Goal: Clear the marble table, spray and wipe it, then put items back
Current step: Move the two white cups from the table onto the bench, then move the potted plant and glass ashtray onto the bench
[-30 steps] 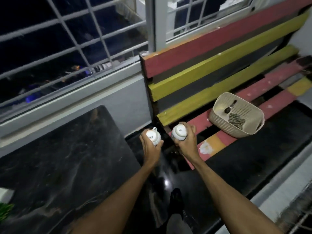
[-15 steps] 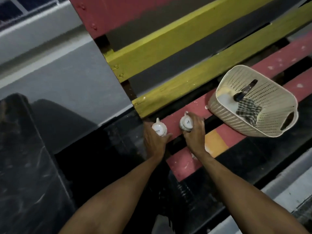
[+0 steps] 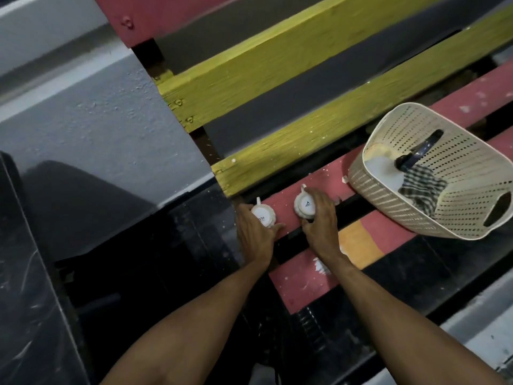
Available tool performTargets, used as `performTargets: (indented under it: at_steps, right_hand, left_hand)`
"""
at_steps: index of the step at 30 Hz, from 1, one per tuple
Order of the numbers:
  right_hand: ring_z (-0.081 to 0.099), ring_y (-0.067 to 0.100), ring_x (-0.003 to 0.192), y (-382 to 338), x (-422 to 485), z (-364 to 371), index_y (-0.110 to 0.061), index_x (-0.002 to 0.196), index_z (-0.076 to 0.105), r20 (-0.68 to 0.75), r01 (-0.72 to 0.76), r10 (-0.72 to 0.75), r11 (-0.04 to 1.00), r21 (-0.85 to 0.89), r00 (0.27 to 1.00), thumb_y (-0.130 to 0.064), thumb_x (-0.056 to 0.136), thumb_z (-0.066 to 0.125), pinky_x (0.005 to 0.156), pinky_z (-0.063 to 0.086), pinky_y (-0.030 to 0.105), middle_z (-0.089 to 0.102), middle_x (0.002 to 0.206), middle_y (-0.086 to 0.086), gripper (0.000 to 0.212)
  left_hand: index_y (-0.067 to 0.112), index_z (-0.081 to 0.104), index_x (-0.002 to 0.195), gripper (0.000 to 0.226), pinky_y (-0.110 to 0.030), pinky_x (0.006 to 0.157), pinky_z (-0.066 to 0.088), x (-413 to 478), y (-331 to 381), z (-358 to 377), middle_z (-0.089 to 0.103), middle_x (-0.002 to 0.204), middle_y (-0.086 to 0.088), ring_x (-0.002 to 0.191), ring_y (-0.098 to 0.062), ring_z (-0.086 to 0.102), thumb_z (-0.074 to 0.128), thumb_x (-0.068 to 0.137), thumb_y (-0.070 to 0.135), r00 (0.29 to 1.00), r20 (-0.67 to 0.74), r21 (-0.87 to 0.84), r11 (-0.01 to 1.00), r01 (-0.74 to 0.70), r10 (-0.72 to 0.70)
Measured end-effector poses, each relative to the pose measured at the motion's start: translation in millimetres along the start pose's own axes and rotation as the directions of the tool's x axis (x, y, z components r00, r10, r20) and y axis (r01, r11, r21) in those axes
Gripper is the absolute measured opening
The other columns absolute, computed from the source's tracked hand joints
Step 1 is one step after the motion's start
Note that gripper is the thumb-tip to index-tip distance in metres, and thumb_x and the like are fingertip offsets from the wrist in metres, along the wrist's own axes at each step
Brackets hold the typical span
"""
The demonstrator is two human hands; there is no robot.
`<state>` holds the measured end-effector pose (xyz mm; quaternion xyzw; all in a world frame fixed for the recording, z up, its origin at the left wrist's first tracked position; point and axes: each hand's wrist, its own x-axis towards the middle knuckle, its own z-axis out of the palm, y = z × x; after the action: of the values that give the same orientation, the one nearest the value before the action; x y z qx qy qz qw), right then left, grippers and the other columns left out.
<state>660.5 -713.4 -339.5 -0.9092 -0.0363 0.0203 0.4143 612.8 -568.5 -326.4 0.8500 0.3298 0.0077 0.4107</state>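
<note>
Two white cups stand upside down on the red seat slat of the painted bench [image 3: 327,179]. My left hand [image 3: 254,234] grips the left cup [image 3: 263,216] at the slat's left end. My right hand [image 3: 319,218] grips the right cup [image 3: 304,205], a hand's width to the right. Both cups show their printed bases and small handles pointing away from me. The black marble table [image 3: 30,315] lies at the left edge, apart from both hands.
A cream perforated basket [image 3: 388,209] sits on the bench to the right, holding a checked cloth [image 3: 422,187], a dark handled tool [image 3: 422,151] and something white. Yellow and red back slats rise behind. A grey wall stands at the left; dark floor lies below.
Both hands have carried the cups down from mid-air onto the red seat slat. The view has dropped and closed in on the bench; the window has left the frame.
</note>
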Motion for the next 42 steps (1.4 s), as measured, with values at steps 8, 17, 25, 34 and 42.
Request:
performTargets:
  at_steps: [8,17,25,34,42]
  right_hand:
    - [0.035,0.023,0.139,-12,-14,-19,-0.019,0.152,0.027,0.106,-0.127,0.127,0.992,-0.006,0.986,0.008,0.059,0.079,0.111,0.035,0.035,0.034,0.15,0.005,0.11]
    - [0.033,0.032,0.139,-169,-83,-56,-0.016,0.146,0.038,-0.048,-0.049,0.048,0.999,-0.022,0.998,-0.017,0.087,0.069,0.112,0.033,0.05,0.036,0.148,0.014,0.067]
    - [0.046,0.031,0.127,-365,-209,-2,-0.008,0.126,0.058,-0.046,0.168,-0.164,0.982,0.083,0.985,-0.001,0.074,0.07,0.112,0.034,0.041,0.048,0.133,0.014,0.053]
    - [0.055,0.021,0.114,-551,-388,140,-0.014,0.114,0.063,0.212,0.23,-0.285,0.94,0.253,0.935,-0.001,0.078,0.068,0.101,0.046,0.042,0.056,0.118,0.0,0.038]
    - [0.058,0.022,0.107,-602,-461,214,-0.011,0.116,0.064,0.502,0.211,-0.244,0.97,0.123,0.83,-0.002,0.078,0.073,0.096,0.048,0.039,0.062,0.112,0.003,0.04]
  left_hand:
    - [0.007,0.021,0.157,0.131,-0.05,0.119,0.035,-5,-1,-21,0.035,0.159,-0.015,0.147,-0.032,0.035,0.1,0.056,0.033,0.982,0.185,-0.01,1.0,0.029,-0.027]
    - [0.005,0.057,0.133,0.083,-0.04,0.102,0.052,-54,33,-198,0.063,0.126,-0.015,0.115,-0.027,0.061,0.096,0.06,0.01,0.984,0.161,-0.153,0.987,-0.045,0.07]
    - [0.006,0.071,0.109,0.035,-0.028,0.075,0.057,-116,-49,-431,0.07,0.09,-0.005,0.074,-0.013,0.062,0.084,0.077,0.0,0.99,-0.116,-0.261,0.959,-0.11,0.082]
    - [0.01,0.07,0.113,0.027,-0.014,0.068,0.054,-197,-233,-643,0.071,0.098,-0.003,0.08,-0.015,0.069,0.076,0.087,0.004,0.955,-0.284,-0.341,0.94,-0.015,-0.088]
    - [0.006,0.069,0.104,0.019,-0.032,0.076,0.058,-217,-343,-728,0.068,0.091,-0.005,0.084,-0.02,0.066,0.074,0.087,-0.002,0.884,-0.38,-0.366,0.922,0.127,-0.272]
